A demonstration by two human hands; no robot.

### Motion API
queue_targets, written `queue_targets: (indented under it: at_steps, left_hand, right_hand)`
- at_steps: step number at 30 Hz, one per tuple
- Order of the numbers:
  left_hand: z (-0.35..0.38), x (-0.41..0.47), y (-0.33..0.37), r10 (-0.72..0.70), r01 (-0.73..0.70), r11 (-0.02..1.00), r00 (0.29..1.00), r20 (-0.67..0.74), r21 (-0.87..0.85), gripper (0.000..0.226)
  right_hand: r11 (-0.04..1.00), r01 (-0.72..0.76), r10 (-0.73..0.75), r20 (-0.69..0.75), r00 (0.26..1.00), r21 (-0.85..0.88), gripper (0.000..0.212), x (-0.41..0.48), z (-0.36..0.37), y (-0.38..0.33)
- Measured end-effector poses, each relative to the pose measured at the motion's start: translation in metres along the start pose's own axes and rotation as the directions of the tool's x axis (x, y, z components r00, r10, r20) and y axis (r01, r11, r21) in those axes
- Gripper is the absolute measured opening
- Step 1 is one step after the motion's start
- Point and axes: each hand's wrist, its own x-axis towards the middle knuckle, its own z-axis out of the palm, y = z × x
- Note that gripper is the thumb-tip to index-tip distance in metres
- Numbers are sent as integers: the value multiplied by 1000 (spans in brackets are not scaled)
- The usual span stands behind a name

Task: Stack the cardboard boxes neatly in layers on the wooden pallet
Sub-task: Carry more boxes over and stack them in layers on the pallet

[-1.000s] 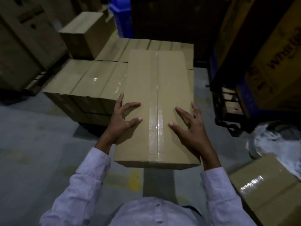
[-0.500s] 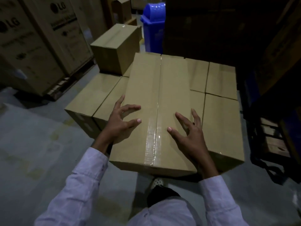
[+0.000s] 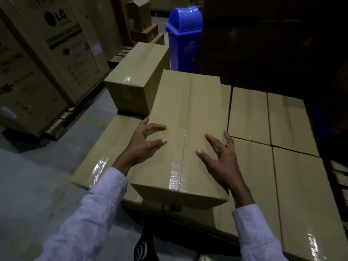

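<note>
At left, the left hand [image 3: 143, 142] grips the box [image 3: 188, 110] by its long edge, fingers hooked over the top. It is over the bottom layer [image 3: 291, 185], lengthwise. Opposite, the right hand [image 3: 220, 161] grips the other edge. Stiff, tape-slick, probably light: squeeze both sides.

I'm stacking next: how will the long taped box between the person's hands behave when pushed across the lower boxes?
Probably stiff: the long box shows flat faces and straight edges while the left hand and right hand grip its sides. Likely light for its size, given that side grip. Long and low, it seems unlikely to tip.
</note>
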Motion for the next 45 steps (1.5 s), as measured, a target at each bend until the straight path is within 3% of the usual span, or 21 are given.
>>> queue_targets:
  at_steps: [11,21,24,26,28,30,34,38,45]
  left_hand:
    - [-116,238,-108,-44,43,999,998,35,25,39]
    - [-140,273,-185,-147,153,988,977,154,-27,33]
    - [-173,283,-188,-37,52,980,996,-82,191,34]
    - [-196,296,-185,129,-31,889,974,-185,457,43]
    - [-210,314,-184,217,-94,752,970,-109,652,61]
    - [-212,331,-185,170,-156,669,984,55,727,79]
    - [-201,339,-198,24,-250,625,953,302,739,97]
    - [-195,335,-209,48,-268,590,953,299,761,100]
    - [-196,340,-205,62,-242,619,963,261,747,93]
  right_hand:
    - [993,-115,113,-91,989,-13,72,215,131,-27]
    - [971,-230,224,-83,971,-67,70,251,172,22]
    - [929,-81,37,-128,991,-360,71,225,184,10]
    - [852,112,-141,-18,990,-511,79,201,203,-10]
    - [775,240,-163,182,970,-585,91,180,226,-29]
    - [680,278,-82,306,948,-678,105,171,245,-34]
    - [610,214,-8,264,964,-763,110,185,254,-27]
    - [612,233,-42,263,964,-756,104,205,252,-26]
    - [643,206,-25,249,968,-737,96,276,245,-27]
